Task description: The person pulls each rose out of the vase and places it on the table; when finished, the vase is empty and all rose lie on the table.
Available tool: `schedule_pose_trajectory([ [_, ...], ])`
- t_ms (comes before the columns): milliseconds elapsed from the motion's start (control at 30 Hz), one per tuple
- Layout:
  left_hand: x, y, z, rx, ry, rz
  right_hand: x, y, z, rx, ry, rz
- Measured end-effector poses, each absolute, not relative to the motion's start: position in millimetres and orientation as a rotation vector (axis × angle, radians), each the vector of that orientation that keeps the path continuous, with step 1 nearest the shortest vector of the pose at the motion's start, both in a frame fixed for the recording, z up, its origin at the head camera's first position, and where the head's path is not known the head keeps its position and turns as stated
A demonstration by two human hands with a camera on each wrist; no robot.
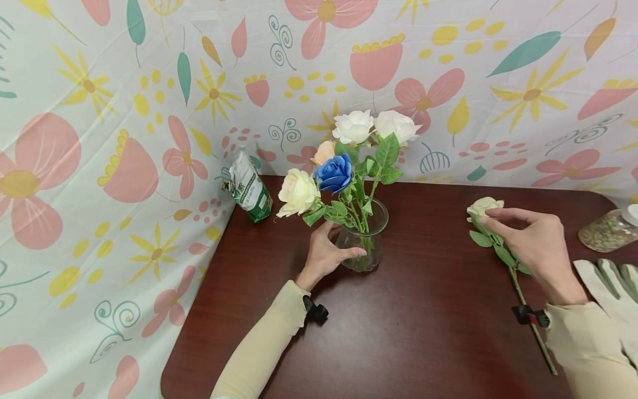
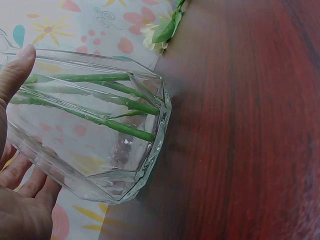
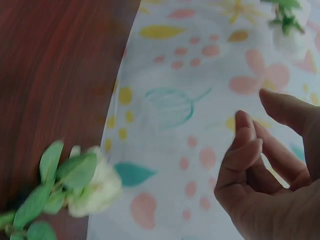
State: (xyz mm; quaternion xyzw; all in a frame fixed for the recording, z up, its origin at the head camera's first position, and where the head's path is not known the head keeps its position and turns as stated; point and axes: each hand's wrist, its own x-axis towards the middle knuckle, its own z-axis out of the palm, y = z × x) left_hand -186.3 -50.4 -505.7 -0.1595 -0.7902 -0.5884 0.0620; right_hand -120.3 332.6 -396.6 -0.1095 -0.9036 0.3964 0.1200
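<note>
My left hand holds a clear glass vase by its side, thumb in front and fingers behind; the left wrist view shows green stems standing inside the glass. Out of the vase rise two white roses, a peach rose, a blue rose and a pale yellow rose. A single cream rose with a long stem lies on the table at the right. Over its bloom hovers my right hand. In the right wrist view that hand's thumb and fingers are apart, with nothing between them.
A green and white bag stands at the back left of the dark wooden table. Toward the right edge are a jar of dried bits and a striped glove. Flower-patterned cloth hangs behind and at the left.
</note>
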Motion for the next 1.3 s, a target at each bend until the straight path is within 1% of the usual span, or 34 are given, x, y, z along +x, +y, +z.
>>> schedule_pose_trajectory([
  [333,-187,-51,-506,-0.480,-2.392,-1.777,-125,276,-393,-0.154,-2.534,1.338],
  [567,-186,-51,-506,-0.478,-2.394,-1.785,-136,244,-396,-0.033,-2.496,1.473],
  [967,-186,-51,-506,-0.496,-2.382,-1.802,-164,201,-395,0.062,-2.425,1.640],
  [1300,-187,-51,-507,-0.518,-2.354,-1.796,-186,180,-394,0.086,-2.473,1.755],
])
